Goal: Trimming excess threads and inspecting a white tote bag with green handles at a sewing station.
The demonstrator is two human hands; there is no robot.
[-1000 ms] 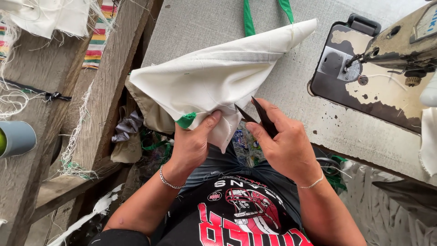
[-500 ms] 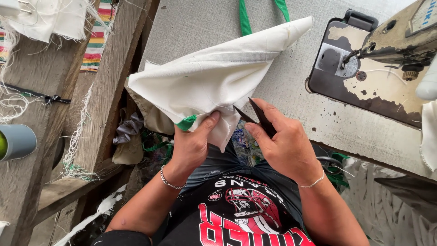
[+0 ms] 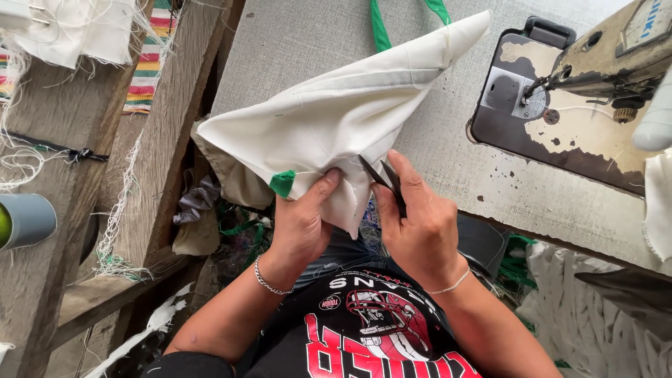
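A cream cloth bag (image 3: 329, 119) with green straps (image 3: 378, 24) lies half on the grey table, its near corner hanging off the edge. My left hand (image 3: 301, 220) pinches that lower edge beside a small green tab (image 3: 282, 183). My right hand (image 3: 420, 220) grips small black thread snips (image 3: 381, 178), their open blades touching the cloth's edge just right of my left thumb.
An old sewing machine (image 3: 595, 77) with a worn black bed stands at the right on the grey table (image 3: 294, 42). Wooden planks (image 3: 168, 126), frayed cloth scraps and a grey cup (image 3: 28, 220) are at the left. White cloth pieces (image 3: 595, 315) pile at lower right.
The snips have shifted slightly along the cloth's edge; both hands keep nearly the same place and grip.
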